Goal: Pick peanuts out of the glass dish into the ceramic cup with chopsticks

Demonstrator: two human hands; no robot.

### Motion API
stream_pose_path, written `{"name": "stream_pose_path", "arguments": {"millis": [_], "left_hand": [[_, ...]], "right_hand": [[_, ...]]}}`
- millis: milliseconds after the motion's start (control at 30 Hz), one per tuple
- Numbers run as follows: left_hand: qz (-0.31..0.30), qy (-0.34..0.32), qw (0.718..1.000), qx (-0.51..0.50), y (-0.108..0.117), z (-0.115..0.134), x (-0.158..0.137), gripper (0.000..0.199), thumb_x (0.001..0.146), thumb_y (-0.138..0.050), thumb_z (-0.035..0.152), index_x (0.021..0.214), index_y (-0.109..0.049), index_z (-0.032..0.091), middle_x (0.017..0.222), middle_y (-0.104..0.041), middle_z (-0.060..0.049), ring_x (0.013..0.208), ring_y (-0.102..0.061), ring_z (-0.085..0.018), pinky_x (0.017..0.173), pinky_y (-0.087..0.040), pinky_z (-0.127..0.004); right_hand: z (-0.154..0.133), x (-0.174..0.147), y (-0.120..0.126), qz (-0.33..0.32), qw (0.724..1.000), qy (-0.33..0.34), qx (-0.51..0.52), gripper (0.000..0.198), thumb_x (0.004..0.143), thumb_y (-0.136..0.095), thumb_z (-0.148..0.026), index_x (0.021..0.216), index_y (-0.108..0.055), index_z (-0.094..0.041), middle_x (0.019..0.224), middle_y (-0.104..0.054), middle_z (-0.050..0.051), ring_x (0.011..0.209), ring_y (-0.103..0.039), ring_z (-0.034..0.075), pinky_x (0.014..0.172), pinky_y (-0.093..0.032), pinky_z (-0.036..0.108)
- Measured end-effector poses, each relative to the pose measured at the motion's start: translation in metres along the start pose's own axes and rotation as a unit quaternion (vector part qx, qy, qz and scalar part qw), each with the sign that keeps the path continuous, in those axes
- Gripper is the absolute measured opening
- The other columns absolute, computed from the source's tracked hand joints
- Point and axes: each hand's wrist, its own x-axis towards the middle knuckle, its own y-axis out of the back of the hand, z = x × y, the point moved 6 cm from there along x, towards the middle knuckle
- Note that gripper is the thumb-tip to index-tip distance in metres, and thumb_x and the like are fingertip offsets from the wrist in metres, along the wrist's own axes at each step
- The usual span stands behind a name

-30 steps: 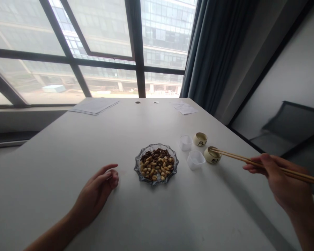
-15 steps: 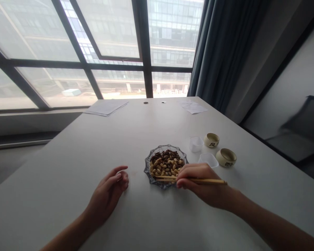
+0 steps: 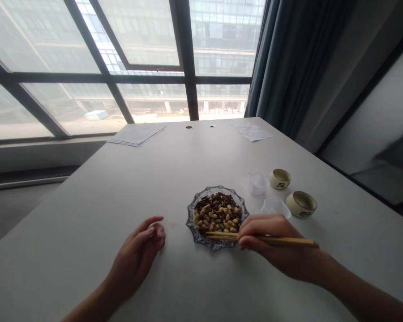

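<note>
My right hand [image 3: 272,235] grips a pair of wooden chopsticks [image 3: 289,241], their tips low over the near side of a scalloped glass bowl [image 3: 192,228]. Inside the bowl lie pale brown nuts in shells [image 3: 218,218] at the front and dark, thin seed-like pieces [image 3: 220,198] at the back. Whether the tips pinch anything is too small to tell. Left of the bowl, my left hand [image 3: 139,250] rests on its side on the white table, apart from the glass. Its index finger is stretched out, the other fingers are loosely curled, and it holds nothing.
Two clear plastic tubs [image 3: 258,183] stand right of the bowl, the nearer partly behind my right hand. Beyond them sit two cream ceramic cups [image 3: 301,204] with dark characters. Paper sheets [image 3: 137,134] lie at the table's far left, with more paper [image 3: 253,132] at the far right.
My right hand and the chopsticks have shifted slightly right and toward me in the picture, as the view tilted a little. The left hand stays almost where it was.
</note>
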Motion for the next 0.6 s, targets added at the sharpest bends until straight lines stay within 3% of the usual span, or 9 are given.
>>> {"name": "stream_pose_path", "arguments": {"millis": [100, 600], "left_hand": [[0.009, -0.004, 1.0, 0.011, -0.002, 0.003, -0.002, 0.021, 0.08, -0.073, 0.023, 0.101, -0.074, 0.018, 0.072, -0.06, -0.003, 0.067, -0.052, -0.016, 0.06, -0.047, -0.024], [-0.013, 0.007, 1.0, -0.007, 0.003, -0.003, 0.0, 0.02, 0.086, -0.067, 0.021, 0.105, -0.073, 0.018, 0.073, -0.06, -0.003, 0.068, -0.051, -0.016, 0.063, -0.046, -0.025]], "right_hand": [[0.001, 0.001, 0.004, 0.023, 1.0, -0.004, -0.002, 0.02, 0.098, -0.061, -0.03, 0.088, -0.074, -0.018, 0.088, -0.073, 0.005, 0.081, -0.067, 0.016, 0.075, -0.051, 0.028], [0.008, 0.001, -0.008, 0.012, 1.0, 0.018, 0.003, 0.023, 0.099, -0.061, -0.029, 0.086, -0.075, -0.016, 0.085, -0.072, 0.006, 0.077, -0.066, 0.015, 0.071, -0.049, 0.026]]}}
